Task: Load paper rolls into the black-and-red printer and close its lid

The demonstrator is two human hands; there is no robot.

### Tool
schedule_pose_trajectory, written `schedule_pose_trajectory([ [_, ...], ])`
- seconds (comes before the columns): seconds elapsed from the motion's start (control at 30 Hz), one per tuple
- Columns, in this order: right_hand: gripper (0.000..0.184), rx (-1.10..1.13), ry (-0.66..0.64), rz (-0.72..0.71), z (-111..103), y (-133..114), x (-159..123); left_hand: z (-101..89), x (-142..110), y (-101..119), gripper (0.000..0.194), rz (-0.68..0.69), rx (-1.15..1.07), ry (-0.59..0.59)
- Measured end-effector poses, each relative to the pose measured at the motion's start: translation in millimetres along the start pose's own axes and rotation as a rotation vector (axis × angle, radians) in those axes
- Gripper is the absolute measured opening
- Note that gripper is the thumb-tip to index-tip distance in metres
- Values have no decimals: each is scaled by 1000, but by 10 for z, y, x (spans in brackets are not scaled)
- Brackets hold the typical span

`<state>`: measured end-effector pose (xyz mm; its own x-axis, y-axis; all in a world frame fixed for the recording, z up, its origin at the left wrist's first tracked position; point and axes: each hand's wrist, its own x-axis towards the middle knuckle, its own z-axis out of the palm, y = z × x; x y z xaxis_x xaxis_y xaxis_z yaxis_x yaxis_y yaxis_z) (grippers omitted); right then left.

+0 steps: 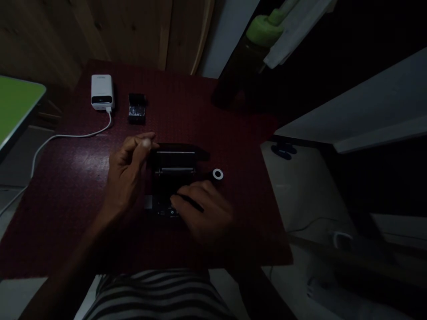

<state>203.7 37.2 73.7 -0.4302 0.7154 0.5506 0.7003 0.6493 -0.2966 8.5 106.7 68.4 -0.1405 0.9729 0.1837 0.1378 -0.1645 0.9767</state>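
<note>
A small black device with its lid raised lies in the middle of a dark red table. My left hand hovers at its left side, fingers curled with thumb and forefinger close together near the lid's corner; what they pinch, if anything, is hidden. My right hand rests on the device's near right part, fingers bent round a thin dark stick-like item. A small white ring-shaped roll lies on the table just right of the device.
A white power bank with a white cable sits at the back left. Beside it lies a small black box. A green bottle top and a green board stand off the table. The scene is dim.
</note>
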Motion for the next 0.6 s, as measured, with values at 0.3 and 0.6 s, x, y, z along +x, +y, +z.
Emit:
schedule_pose_trajectory([
  [0.3, 27, -115, -10, 124, 8, -129, -299, -110, -607, -98, 63, -372, -116, -55],
  [0.6, 22, -18, -85, 151, 7, -97, -275, -105, -636, -91, 66, -384, -107, -78],
])
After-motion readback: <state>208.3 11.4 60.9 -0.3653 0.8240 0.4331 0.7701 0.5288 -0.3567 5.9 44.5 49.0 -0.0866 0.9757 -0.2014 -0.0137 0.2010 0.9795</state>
